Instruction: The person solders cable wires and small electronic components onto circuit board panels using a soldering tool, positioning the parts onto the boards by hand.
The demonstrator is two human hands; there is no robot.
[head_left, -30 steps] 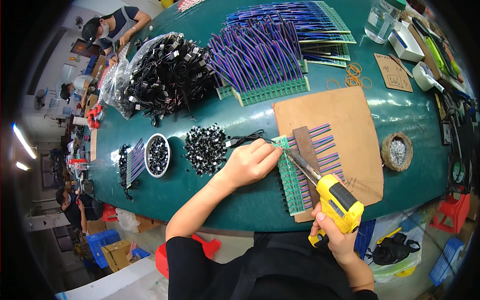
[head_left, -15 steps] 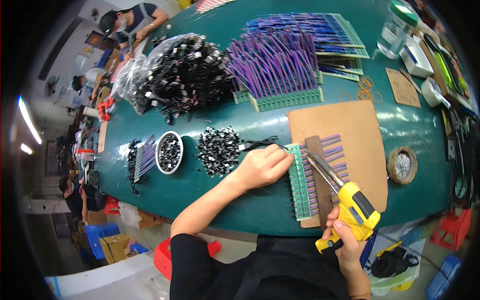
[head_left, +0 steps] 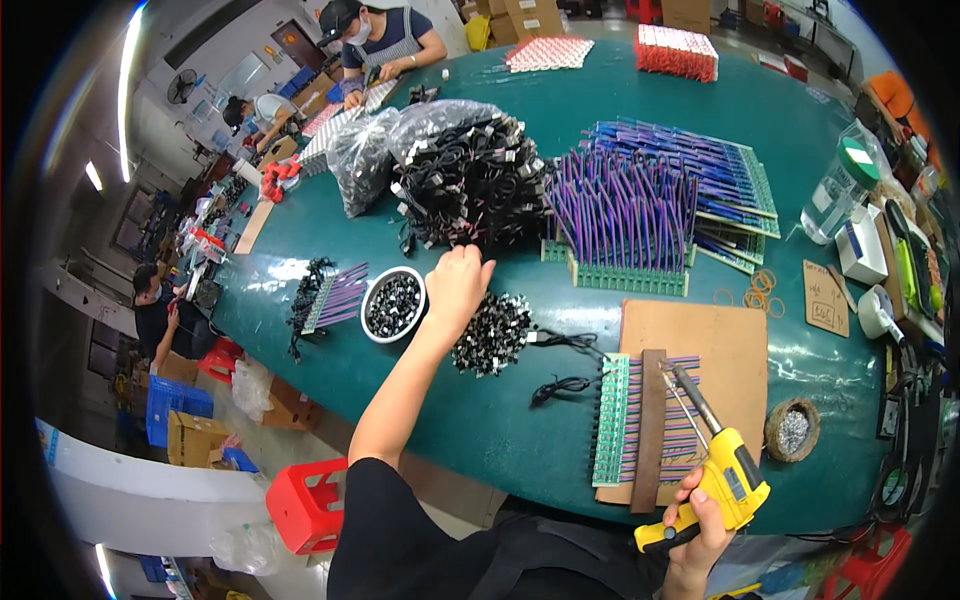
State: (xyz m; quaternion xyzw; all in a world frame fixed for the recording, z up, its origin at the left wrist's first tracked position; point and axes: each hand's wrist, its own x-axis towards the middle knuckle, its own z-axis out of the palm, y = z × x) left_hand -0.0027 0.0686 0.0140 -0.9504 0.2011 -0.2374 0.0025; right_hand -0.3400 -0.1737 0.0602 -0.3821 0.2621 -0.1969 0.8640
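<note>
My left hand (head_left: 460, 286) is at the near edge of a big heap of black cables with small white connectors (head_left: 470, 185). Its fingers bend away from view, so whether they grip a cable is hidden. My right hand (head_left: 700, 525) is closed round the handle of a yellow soldering gun (head_left: 735, 485). The gun's metal tip points over a brown bar (head_left: 650, 430), which lies across purple-blue wires. These wires run from a green circuit board strip (head_left: 611, 420) on a cardboard sheet (head_left: 700, 330). A black cable (head_left: 570, 340) reaches the strip's far end; a coiled cable (head_left: 558, 390) lies beside it.
Left of the board are a pile of small black-and-white parts (head_left: 492, 335) and a white bowl (head_left: 418, 290) of similar pieces. Stacked wired boards (head_left: 630, 283) stand behind. At right are a solder-tip cleaner pot (head_left: 793, 430) and a clear green-lidded jar (head_left: 838, 195). Another person (head_left: 385, 45) works at the far left.
My left hand has left the board strip and moved left and away to the cable heap. My right hand still holds the soldering gun. The view has shifted, showing more of the far table.
</note>
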